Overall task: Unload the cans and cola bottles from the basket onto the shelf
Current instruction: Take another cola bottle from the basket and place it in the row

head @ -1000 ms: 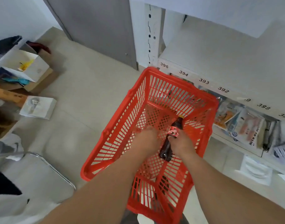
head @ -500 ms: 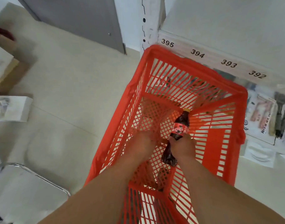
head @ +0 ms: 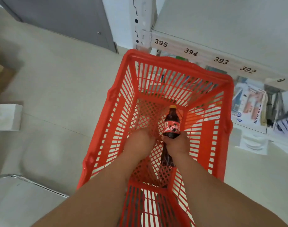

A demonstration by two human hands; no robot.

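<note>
A white shelf [head: 221, 22] is filling the upper right of the view, its front edge carrying the numbers 395, 394, 393 and 392, with packaged goods [head: 248, 104] lying on the level below it. Just beside the shelf, a red plastic basket [head: 117, 112] with slatted walls and a lattice floor is sitting over the pale floor [head: 58, 79]. Both forearms are reaching down into the basket. The right hand [head: 176, 144] is gripping a cola bottle [head: 171, 123] around its middle, fingers curled round it just under the red label; the bottle is lying along the basket's length with its yellow cap pointing toward the shelf. The left hand [head: 140, 141] is sitting just beside the bottle, its back showing; whether its fingers are spread or curled, I cannot tell.
</note>
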